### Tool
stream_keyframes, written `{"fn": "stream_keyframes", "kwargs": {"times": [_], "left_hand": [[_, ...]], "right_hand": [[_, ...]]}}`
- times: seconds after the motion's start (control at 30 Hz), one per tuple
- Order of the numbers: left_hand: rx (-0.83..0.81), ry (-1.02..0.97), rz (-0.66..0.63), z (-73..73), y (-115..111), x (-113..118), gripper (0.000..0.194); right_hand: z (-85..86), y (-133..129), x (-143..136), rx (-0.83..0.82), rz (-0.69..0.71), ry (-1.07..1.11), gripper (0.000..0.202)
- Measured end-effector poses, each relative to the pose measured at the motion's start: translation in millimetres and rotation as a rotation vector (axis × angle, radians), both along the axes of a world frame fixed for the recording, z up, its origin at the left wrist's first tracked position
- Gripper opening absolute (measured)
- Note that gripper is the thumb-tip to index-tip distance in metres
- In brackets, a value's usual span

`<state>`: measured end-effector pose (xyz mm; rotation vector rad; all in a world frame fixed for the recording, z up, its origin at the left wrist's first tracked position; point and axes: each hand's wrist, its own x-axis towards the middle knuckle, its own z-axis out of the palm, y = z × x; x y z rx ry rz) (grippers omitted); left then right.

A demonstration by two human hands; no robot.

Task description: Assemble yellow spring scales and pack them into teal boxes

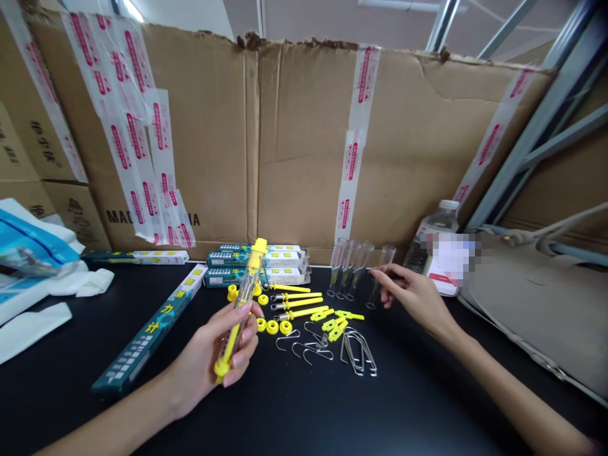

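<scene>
My left hand (221, 345) is wrapped round a spring scale (244, 294), a clear tube with yellow ends and a yellow inner part, held tilted above the black table. At the right, my right hand (411, 291) has its thumb and fingers closed at a clear tube (374, 292) that stands upright. Several more clear tubes (350, 272) stand just left of it. Between my hands lie yellow rods with springs (301, 304), small flat yellow pieces (336, 324), yellow rings (272, 327), S-shaped wire hooks (313, 349) and larger bent wire loops (360, 351).
Stacked green-and-white boxes (259, 276) lie at the back, with a long box (152, 329) left of my left hand. Plastic packaging (38, 253) is at far left. A water bottle (439, 218), a phone-like object (446, 275) and a beige bag (536, 304) sit right. Cardboard (304, 145) walls the back.
</scene>
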<state>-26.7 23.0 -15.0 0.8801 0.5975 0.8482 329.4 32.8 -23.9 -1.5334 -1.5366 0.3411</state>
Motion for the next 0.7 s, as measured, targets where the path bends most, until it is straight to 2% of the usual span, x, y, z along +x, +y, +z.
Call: {"fn": "stream_keyframes", "kwargs": {"times": [0.17,0.4,0.47,0.53,0.63,0.7], "left_hand": [[0.052,0.029,0.029,0.1,0.4,1.2,0.035],[0.208,0.176,0.095,-3.1,-1.6,1.3,0.035],[0.231,0.208,0.082,-5.7,-0.9,0.7,0.035],[0.252,0.243,0.062,-8.1,0.2,0.4,0.036],[0.282,0.296,0.052,-9.4,0.8,1.2,0.041],[0.304,0.313,0.069,-8.2,-0.3,2.8,0.044]], "right_hand": [[-6.7,3.3,4.0,-0.086,0.085,-0.026,0.042],[-16.4,10.3,5.6,-0.140,0.135,-0.022,0.035],[-18.4,11.7,8.4,-0.160,0.154,0.002,0.040],[-19.6,12.8,15.2,-0.189,0.157,0.029,0.054],[-14.7,9.8,31.6,-0.263,0.123,0.052,0.067],[-4.6,2.8,39.7,-0.333,0.091,0.047,0.057]]}}
